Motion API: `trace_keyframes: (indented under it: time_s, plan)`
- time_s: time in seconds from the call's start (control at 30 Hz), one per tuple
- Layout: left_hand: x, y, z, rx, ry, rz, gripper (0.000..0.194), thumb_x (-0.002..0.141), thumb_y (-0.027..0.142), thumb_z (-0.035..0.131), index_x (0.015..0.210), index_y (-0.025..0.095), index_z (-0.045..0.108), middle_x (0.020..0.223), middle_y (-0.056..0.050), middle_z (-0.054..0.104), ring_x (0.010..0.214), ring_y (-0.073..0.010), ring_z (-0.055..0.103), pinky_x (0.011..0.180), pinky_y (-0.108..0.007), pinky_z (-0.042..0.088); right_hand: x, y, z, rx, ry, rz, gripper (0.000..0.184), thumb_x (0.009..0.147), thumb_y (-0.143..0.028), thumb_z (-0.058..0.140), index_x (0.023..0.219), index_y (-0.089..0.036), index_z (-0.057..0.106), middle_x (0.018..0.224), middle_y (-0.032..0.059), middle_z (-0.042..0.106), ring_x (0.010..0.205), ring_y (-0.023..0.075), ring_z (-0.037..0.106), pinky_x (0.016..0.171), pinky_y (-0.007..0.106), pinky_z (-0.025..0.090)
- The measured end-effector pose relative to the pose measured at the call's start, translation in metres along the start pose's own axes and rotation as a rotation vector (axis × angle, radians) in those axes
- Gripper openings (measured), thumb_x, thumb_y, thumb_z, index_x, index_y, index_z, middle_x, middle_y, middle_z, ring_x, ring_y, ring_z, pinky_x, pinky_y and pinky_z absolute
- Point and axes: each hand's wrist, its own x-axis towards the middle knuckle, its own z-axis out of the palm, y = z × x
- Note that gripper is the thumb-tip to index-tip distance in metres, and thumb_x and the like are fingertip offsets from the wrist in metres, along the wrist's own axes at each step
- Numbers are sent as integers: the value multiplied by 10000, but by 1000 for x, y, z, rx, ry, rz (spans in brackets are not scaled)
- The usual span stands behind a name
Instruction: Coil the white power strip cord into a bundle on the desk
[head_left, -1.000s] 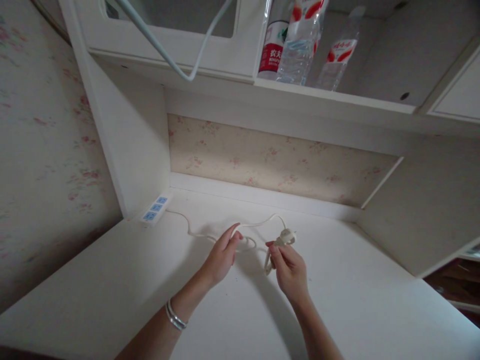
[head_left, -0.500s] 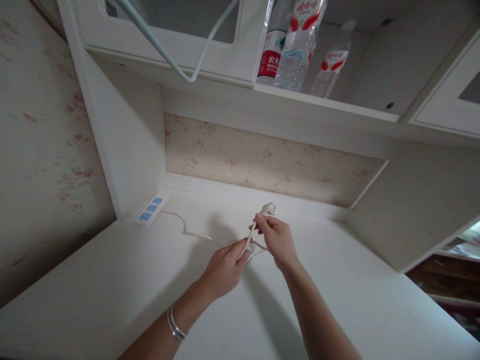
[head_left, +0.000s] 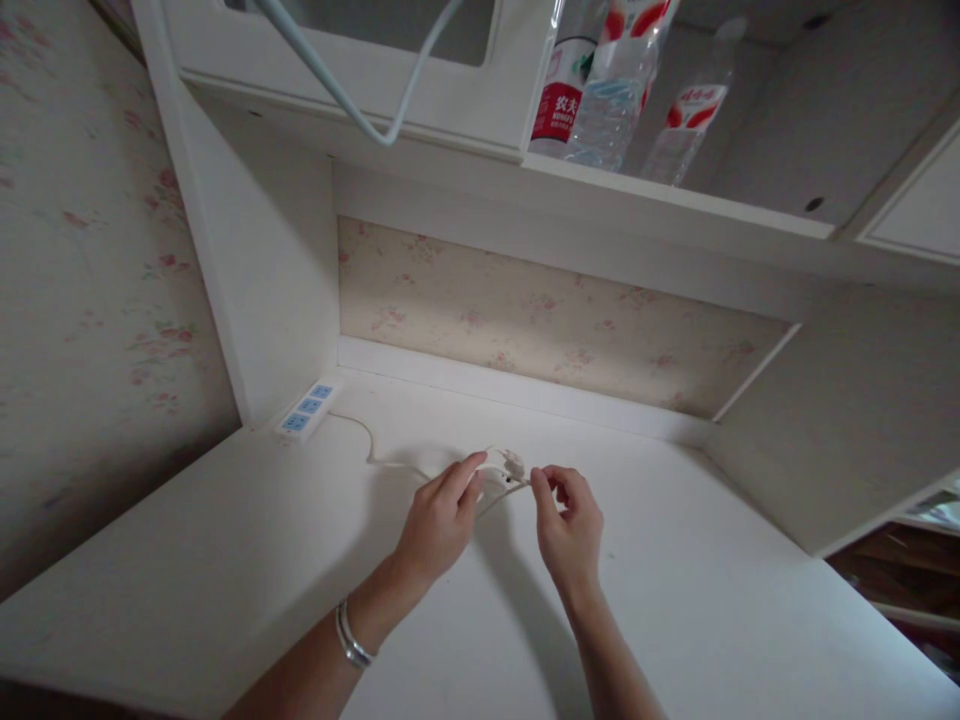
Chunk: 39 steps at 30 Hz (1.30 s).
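A pale power cord (head_left: 517,489) with a whitish plug-like end (head_left: 513,463) is between my hands, above the white desktop. My right hand (head_left: 571,530) pinches the cord between thumb and forefinger, just right of that end. To its left, my left hand (head_left: 439,515) has its thumb and forefinger around a loop of the same cord; the fingers partly hide the loop, and its outline is blurred. The cord runs left across the desk to a white power strip (head_left: 306,410) with blue socket faces. A silver bracelet (head_left: 349,635) is on my left wrist.
White cabinets overhang the desk (head_left: 675,600). Several plastic bottles stand in the open shelf, one with a red label (head_left: 556,108). A pale blue bent rod or cable (head_left: 337,85) hangs at the upper left. Side panels (head_left: 262,250) flank the desk.
My right hand has moved down and slightly right, and my left hand has lifted its fingers a little. The cord's bulky end has dropped lower and left, between the hands.
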Motion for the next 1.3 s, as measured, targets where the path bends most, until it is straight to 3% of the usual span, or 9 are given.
trace_keyframes:
  time_s: [0.2, 0.33, 0.47, 0.6, 0.7, 0.93, 1.07, 1.17, 1.3]
  plan:
    - [1, 1, -1, -13, 52, -121, 319, 923, 302, 420, 1206, 212, 535, 1159, -49, 646, 1038, -160, 613, 921, -263, 473, -18, 25, 4, -118, -365, 30, 356, 898, -403, 392, 889, -204, 687, 667, 21, 656, 607, 162, 588, 592, 245, 384]
    - [0, 0, -2, -31, 27, -200, 347, 926, 350, 396, 1212, 216, 537, 1127, -65, 658, 989, -186, 635, 898, -291, 484, -12, 43, 7, -104, -344, 96, 397, 890, -404, 397, 1152, -192, 606, 708, 28, 676, 585, 171, 593, 596, 261, 414]
    - [1, -1, -1, -75, -47, -207, 349, 923, 361, 395, 1192, 212, 560, 1121, -68, 659, 990, -189, 631, 892, -286, 485, -9, 44, 4, 40, -279, 53, 403, 882, -429, 434, 1152, -183, 604, 1122, 111, 641, 839, 197, 622, 741, 321, 484]
    - [1, 2, -2, -144, -177, -148, 328, 927, 336, 391, 1163, 217, 585, 1081, -51, 676, 961, -167, 634, 877, -262, 486, -13, 41, 5, 97, -329, -50, 394, 873, -412, 489, 1200, -213, 583, 1300, 99, 535, 1193, 230, 482, 1014, 421, 355]
    - [1, 6, -4, -159, -264, -73, 324, 930, 316, 387, 1170, 212, 579, 1125, -46, 660, 1012, -161, 614, 908, -266, 470, -16, 41, 8, 157, -412, -80, 470, 880, -402, 484, 1317, -227, 473, 1329, 95, 508, 1235, 220, 447, 1043, 428, 325]
    - [0, 4, -4, -10, -330, 82, 326, 940, 304, 357, 1175, 238, 574, 1077, -45, 669, 974, -162, 615, 886, -280, 457, -9, 32, 2, 102, -480, -133, 352, 923, -388, 392, 975, -189, 677, 905, 69, 667, 859, 187, 603, 797, 301, 446]
    - [5, 1, -9, 231, -325, 65, 331, 930, 391, 364, 1111, 267, 612, 899, -41, 677, 844, -163, 621, 759, -257, 454, -1, 31, -18, 87, -618, 14, 432, 890, -460, 429, 639, -170, 627, 536, -22, 533, 519, 122, 495, 522, 221, 368]
    - [12, -8, -19, 382, -287, -7, 353, 901, 484, 390, 932, 257, 658, 831, -32, 670, 790, -160, 610, 687, -244, 417, 7, 45, -40, 108, -654, 153, 420, 852, -492, 477, 623, -162, 601, 494, -40, 471, 450, 95, 396, 446, 210, 287]
    - [21, -26, -33, 529, -182, -103, 445, 888, 526, 390, 707, 203, 638, 746, -54, 656, 719, -163, 588, 622, -250, 348, 24, 79, -81, 68, -672, 272, 430, 821, -508, 503, 603, -152, 604, 537, -11, 519, 476, 95, 402, 442, 219, 287]
